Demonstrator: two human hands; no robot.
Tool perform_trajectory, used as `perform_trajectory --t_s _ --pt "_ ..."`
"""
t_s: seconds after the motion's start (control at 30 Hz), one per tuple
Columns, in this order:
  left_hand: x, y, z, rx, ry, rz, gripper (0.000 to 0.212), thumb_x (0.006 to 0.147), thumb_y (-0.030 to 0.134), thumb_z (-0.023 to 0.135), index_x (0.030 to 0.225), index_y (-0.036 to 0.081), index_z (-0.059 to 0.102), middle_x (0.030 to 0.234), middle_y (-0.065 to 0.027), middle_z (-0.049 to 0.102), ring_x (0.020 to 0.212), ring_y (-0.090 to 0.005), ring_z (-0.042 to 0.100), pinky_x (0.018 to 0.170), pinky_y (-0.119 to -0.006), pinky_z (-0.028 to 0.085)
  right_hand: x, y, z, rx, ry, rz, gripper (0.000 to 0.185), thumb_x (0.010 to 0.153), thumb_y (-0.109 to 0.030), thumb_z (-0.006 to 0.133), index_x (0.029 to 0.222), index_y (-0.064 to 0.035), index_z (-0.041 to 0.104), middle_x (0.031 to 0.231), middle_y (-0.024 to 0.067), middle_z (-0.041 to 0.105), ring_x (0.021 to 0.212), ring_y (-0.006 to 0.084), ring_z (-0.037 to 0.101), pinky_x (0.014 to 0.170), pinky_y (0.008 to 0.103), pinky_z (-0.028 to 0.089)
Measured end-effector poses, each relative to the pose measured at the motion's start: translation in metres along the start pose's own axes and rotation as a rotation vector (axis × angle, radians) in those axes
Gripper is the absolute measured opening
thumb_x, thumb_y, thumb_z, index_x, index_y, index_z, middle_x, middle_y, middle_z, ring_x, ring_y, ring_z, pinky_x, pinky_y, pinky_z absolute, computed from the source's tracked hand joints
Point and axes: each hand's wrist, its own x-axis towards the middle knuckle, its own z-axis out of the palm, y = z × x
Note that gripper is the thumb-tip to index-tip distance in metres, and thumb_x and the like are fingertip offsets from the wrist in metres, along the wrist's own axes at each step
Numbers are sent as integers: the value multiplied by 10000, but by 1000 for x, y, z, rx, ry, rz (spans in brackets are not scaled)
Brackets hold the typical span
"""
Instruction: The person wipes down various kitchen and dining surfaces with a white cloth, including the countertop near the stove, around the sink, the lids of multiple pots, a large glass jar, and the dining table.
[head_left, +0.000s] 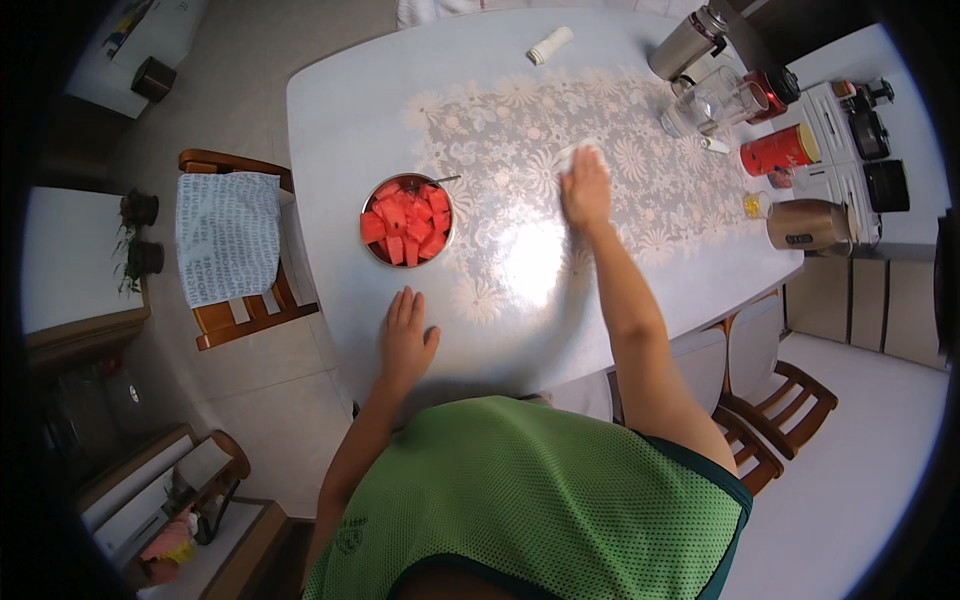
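Observation:
My right hand lies palm down over a white cloth or tissue on the floral-patterned part of the dining table; only the cloth's edge shows past the fingers. Flat on the tabletop rests my left hand, empty, its thumb apart from the fingers. Just beyond it stands a round metal bowl of cut watermelon pieces, with the handle of a utensil sticking out over the rim.
A rolled white cloth lies at the far edge. A steel thermos, a clear pitcher, a red canister, a small glass and an electric kettle stand at the right. Wooden chairs flank the table.

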Motion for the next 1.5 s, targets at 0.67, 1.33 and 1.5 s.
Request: perform_trajectory --t_s 0.67,1.33,1.5 --pt "46 32 17 106 -86 143 737 686 216 660 1308 -39 357 1385 -266 284 1288 -391 274 1026 -488 268 37 135 5 -138 172 325 462 892 -253 374 1238 46 444 1277 238 458 1194 386 409 1020 441 304" --pt "72 48 23 77 -79 282 649 777 232 609 1325 -6 355 1397 -237 286 1281 -383 296 1047 -483 235 -100 145 -44 -325 453 526 321 798 -98 485 1069 59 555 1097 238 564 1011 389 519 901 442 386" --pt "42 22 17 -68 94 280 352 788 144 582 1111 9 545 1177 -177 511 1117 -344 456 962 -445 347 -79 -49 12 366 193 -88 417 752 9 503 1167 -11 540 1217 190 524 1157 340 475 1011 422 344"
